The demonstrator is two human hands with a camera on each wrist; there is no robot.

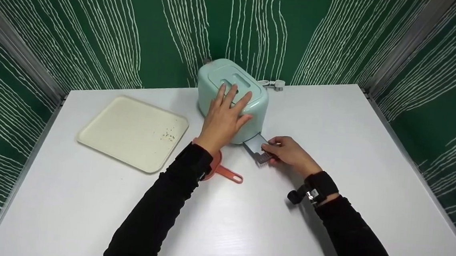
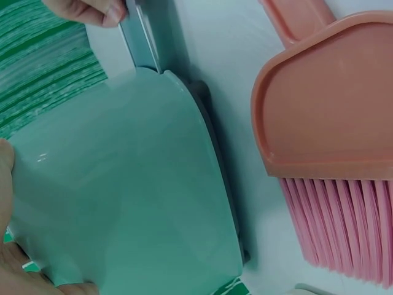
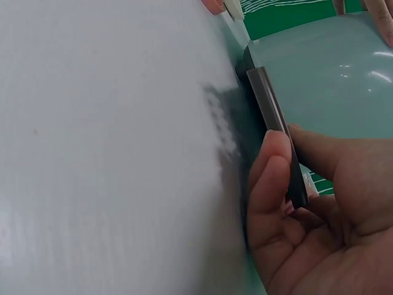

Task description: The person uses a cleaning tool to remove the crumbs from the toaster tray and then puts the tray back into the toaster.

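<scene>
A mint-green toaster (image 1: 206, 90) stands near the back middle of the table. My left hand (image 1: 222, 121) rests on its top with the fingers spread over the slots. At the toaster's near right end, a grey crumb tray (image 1: 257, 143) sticks partway out, low over the table. Thumb and fingers of my right hand (image 1: 290, 153) pinch the outer end of this crumb tray; the right wrist view shows its dark edge (image 3: 268, 101) in the grip. The crumb tray's inner part is hidden inside the toaster.
Left of the toaster lies a cream serving tray (image 1: 120, 124) with crumbs (image 1: 167, 135) on its right side. An orange dustpan (image 2: 325, 104) with pink bristles (image 2: 344, 221) lies partly under my left wrist in the head view. A white plug (image 1: 279, 84) rests behind the toaster, near the green wall.
</scene>
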